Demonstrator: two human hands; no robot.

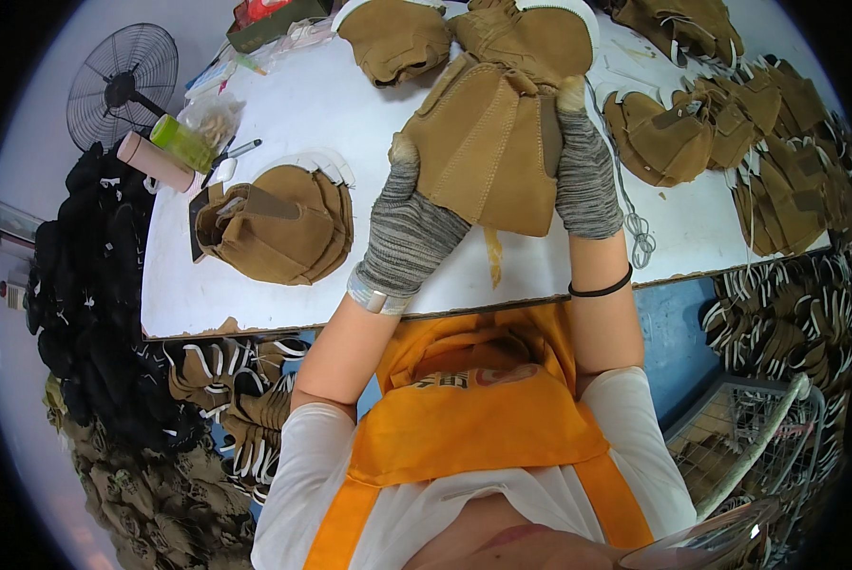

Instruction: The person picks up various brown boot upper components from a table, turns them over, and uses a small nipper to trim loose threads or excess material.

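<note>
Clear-lensed glasses [716, 538] edge in nearest, at five o'clock. Over the white-topped desk [302, 109], a brown stitched suede-like shoe upper [488, 157] is held, its long seams running roughly one to seven. The grey-knit-gloved left hand [411, 220] is clamped on its eight o'clock side, the grey-knit-gloved right hand [589, 176] on its three o'clock; neither is nearer.

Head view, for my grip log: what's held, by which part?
A brown stitched shoe upper: its left side in the left hand, its right side in the right hand.
</note>
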